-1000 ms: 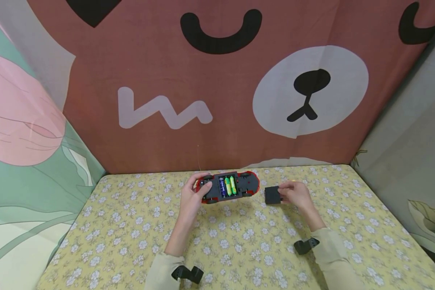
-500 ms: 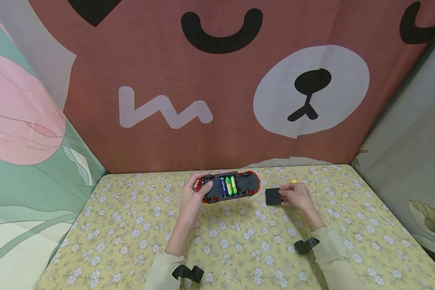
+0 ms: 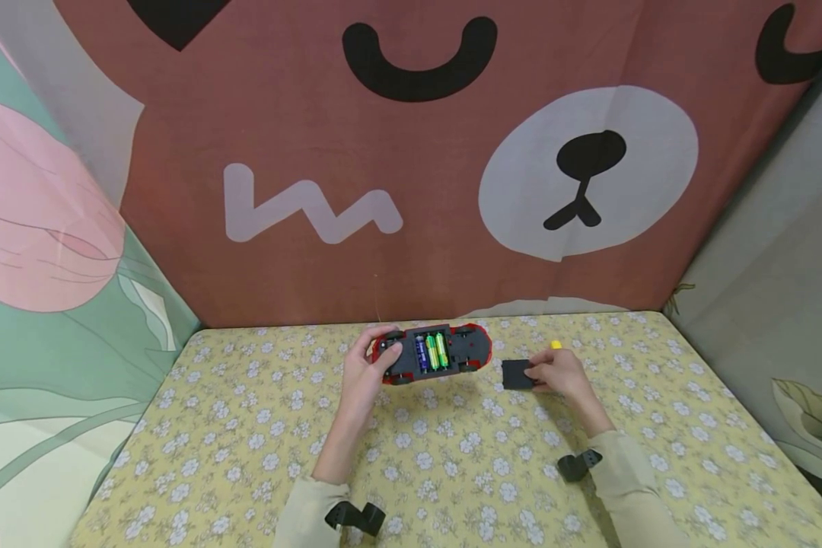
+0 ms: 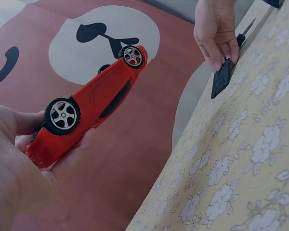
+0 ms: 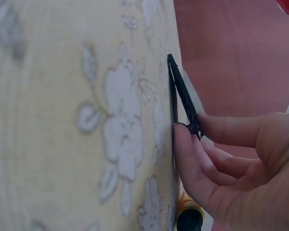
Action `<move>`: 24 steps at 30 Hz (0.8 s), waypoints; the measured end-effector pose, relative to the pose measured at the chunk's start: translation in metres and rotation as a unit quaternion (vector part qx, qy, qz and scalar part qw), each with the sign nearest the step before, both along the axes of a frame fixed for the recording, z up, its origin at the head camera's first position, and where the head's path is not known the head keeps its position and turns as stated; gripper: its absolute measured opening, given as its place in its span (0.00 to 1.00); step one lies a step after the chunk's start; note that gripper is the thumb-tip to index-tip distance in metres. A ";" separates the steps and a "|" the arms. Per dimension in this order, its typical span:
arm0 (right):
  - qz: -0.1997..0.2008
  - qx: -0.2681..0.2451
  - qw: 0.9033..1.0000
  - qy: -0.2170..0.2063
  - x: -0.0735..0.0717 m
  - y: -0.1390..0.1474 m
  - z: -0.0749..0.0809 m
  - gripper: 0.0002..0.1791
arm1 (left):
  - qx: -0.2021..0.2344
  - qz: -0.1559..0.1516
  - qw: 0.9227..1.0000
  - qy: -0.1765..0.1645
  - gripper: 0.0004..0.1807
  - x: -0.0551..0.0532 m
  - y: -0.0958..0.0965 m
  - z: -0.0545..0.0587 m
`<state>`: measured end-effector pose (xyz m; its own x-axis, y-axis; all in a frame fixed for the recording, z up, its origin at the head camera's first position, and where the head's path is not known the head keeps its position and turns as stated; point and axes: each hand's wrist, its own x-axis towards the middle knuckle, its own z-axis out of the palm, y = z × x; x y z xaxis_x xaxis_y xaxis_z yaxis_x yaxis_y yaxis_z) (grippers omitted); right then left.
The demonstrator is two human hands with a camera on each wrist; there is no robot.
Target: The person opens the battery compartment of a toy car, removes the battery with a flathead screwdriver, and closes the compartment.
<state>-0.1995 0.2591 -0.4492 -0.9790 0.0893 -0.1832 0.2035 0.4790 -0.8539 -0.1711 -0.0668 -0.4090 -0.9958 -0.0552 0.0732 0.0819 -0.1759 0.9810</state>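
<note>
Left grip [image 3: 361, 367] holds the red toy car [image 3: 471, 348] by one end above the tabletop [image 3: 418, 487], its underside and three batteries [image 3: 431, 352] showing, while the right grip [image 3: 562, 371] pinches the black panel [image 3: 516, 374] just right of the car.

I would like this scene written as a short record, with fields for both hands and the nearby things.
Left hand: holds red toy car, dark underside facing the head camera
Battery bay: uncovered; one blue and two green cylindrical batteries
Right hand: pinches flat black rectangular plate, apart from the car
Tool: black-handled screwdriver, partly hidden by the right hand
Table: yellow cloth with white flowers
</note>
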 end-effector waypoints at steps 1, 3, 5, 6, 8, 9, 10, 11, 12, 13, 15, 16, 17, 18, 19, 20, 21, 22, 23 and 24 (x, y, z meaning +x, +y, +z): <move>0.001 0.004 1.000 0.000 0.000 0.000 0.000 0.18 | 0.000 0.000 1.000 0.002 0.19 0.000 0.000 0.000; 0.000 0.011 1.000 0.000 0.000 0.000 -0.001 0.17 | 0.000 0.000 1.000 0.003 0.20 0.000 0.000 0.000; 0.000 0.019 1.000 0.000 -0.001 0.000 -0.001 0.17 | 0.003 0.000 1.000 0.002 0.19 0.000 0.000 0.000; 0.001 0.022 1.000 0.001 0.000 0.000 -0.002 0.17 | 0.003 0.001 1.000 0.002 0.18 0.000 0.000 0.000; 0.002 0.025 1.000 0.002 -0.001 0.000 -0.002 0.17 | 0.004 0.002 1.000 0.002 0.18 0.000 0.000 -0.001; 0.003 0.027 1.000 0.002 -0.001 0.000 -0.001 0.16 | 0.004 0.002 1.000 0.001 0.18 0.000 0.000 -0.001; 0.003 0.030 1.000 0.003 -0.001 0.000 -0.001 0.16 | 0.004 0.002 1.000 0.001 0.18 0.000 0.000 -0.001; 0.004 0.033 0.999 0.003 -0.001 0.000 -0.001 0.16 | 0.004 0.002 1.000 0.000 0.18 -0.001 0.000 -0.001; 0.006 0.036 0.999 0.003 0.000 0.000 -0.001 0.16 | 0.004 0.002 1.000 -0.001 0.18 -0.001 0.000 -0.001; 0.008 0.039 0.999 0.003 0.000 0.001 -0.001 0.16 | 0.004 0.000 1.000 -0.001 0.19 -0.001 0.000 -0.001; 0.011 0.043 0.999 0.003 0.000 0.001 -0.001 0.16 | 0.005 -0.001 1.000 -0.004 0.19 0.000 0.000 0.000; 0.011 0.045 0.999 0.003 -0.001 0.001 -0.001 0.16 | 0.006 -0.002 1.000 -0.005 0.19 0.000 0.000 0.000; 0.012 0.046 0.999 0.002 -0.001 0.001 -0.001 0.16 | 0.007 -0.003 1.000 -0.006 0.20 0.000 0.000 0.000; 0.012 0.048 0.999 0.001 -0.001 0.001 -0.001 0.16 | 0.007 -0.003 1.000 -0.006 0.19 0.000 0.000 0.000; 0.011 0.051 0.999 0.001 -0.001 0.001 -0.002 0.16 | 0.007 -0.003 1.000 -0.004 0.19 0.000 0.000 0.000; 0.010 0.056 0.998 0.000 -0.001 0.001 -0.002 0.16 | 0.008 -0.003 1.000 -0.005 0.19 0.000 0.000 0.000; 0.010 0.060 0.998 0.000 -0.002 0.001 -0.002 0.15 | 0.009 -0.002 1.000 -0.006 0.19 0.000 0.000 0.000; 0.009 0.066 0.998 0.000 -0.002 0.001 -0.003 0.15 | 0.009 -0.002 1.000 -0.006 0.18 0.000 -0.001 0.000; 0.010 0.072 0.997 0.001 -0.002 0.001 -0.004 0.14 | 0.009 -0.001 1.000 -0.007 0.18 0.000 -0.001 0.000; 0.011 0.078 0.997 0.003 -0.002 0.001 -0.004 0.14 | 0.007 -0.001 1.000 -0.006 0.18 0.000 -0.001 -0.001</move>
